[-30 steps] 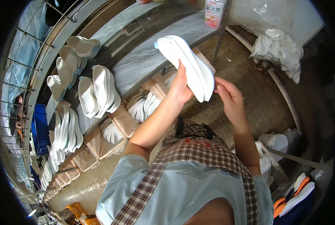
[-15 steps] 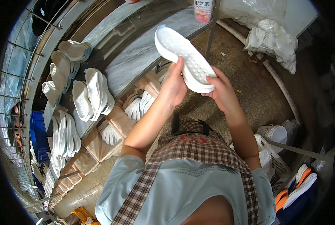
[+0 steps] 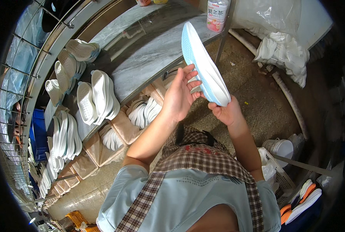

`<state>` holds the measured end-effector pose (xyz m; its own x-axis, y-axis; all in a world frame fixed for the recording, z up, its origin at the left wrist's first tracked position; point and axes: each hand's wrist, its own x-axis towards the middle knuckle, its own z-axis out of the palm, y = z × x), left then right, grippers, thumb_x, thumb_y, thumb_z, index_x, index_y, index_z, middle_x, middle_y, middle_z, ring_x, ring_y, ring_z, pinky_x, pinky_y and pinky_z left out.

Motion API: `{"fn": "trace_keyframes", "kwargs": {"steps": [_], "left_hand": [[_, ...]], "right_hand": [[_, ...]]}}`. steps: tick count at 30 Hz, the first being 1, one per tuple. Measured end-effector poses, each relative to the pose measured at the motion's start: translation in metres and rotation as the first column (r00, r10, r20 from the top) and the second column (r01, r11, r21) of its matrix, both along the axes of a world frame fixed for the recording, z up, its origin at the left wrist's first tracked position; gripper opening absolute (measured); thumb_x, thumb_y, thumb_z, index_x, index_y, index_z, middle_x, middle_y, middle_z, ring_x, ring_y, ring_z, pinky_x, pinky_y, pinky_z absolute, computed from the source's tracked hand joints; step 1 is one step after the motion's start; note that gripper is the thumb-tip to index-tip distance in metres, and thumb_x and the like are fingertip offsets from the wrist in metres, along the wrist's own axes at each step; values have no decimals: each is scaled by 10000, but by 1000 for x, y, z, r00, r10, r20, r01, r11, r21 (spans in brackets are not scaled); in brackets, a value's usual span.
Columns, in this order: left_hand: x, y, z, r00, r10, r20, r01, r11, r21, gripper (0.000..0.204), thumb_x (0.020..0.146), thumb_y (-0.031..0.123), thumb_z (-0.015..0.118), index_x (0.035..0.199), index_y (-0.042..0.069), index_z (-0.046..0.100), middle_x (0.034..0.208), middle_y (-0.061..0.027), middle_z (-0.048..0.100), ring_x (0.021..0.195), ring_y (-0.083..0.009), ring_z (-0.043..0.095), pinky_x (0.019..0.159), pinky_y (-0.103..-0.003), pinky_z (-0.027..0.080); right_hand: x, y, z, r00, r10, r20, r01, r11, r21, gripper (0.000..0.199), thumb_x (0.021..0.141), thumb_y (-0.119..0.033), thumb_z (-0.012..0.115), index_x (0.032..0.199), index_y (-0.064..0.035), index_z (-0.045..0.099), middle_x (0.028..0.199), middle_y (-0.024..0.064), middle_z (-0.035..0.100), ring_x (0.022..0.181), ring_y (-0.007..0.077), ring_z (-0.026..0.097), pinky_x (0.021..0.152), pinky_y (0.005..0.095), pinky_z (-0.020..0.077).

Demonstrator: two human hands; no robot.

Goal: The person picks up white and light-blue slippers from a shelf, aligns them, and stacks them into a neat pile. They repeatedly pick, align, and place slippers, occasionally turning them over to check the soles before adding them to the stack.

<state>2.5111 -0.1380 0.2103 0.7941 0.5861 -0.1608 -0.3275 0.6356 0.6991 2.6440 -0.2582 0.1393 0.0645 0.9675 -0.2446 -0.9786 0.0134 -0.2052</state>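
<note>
Workshop, gritty floor (image 3: 257, 104), grey marbled surface (image 3: 141, 58) far left. White shoe sole (image 3: 205, 65) held in air above floor, right of surface edge, tilted on edge, textured side facing left. Right hand (image 3: 226, 112) fingers clamped on near end of sole. Left hand (image 3: 180, 96) fingers spread apart, tips touching sole side. More white soles (image 3: 99, 96) lined up on surface, left. Drink bottle (image 3: 217, 14) on surface far edge.

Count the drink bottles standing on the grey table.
1: a pink-labelled bottle at the far edge of the table. Two more containers at the top rim are cut off, possibly bottles.
</note>
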Motion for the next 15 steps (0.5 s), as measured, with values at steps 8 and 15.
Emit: {"fn": "trace_keyframes", "kwargs": {"steps": [8, 15], "left_hand": [[-17, -1, -6, 944, 326, 55, -330, 940, 84, 217, 923, 239, 490, 1103, 118, 477, 997, -36, 554, 818, -122, 512, 617, -258, 425], [-29, 7, -14, 894, 447, 44, -448, 884, 133, 201, 890, 118, 514, 1083, 110, 461, 981, -19, 549, 808, -111, 506, 624, -243, 413]], "right_hand": [[-26, 14, -20, 874, 320, -365, -69, 826, 559, 535, 911, -373, 448, 1337, -59, 374, 1300, 257, 417, 612, 164, 521, 416, 207, 418], [-35, 22, -21, 797, 477, -370, -124, 729, 674, 556, 915, -384, 424, 1345, -37, 362, 1248, 293, 441, 537, 167, 524, 365, 212, 395]]}}
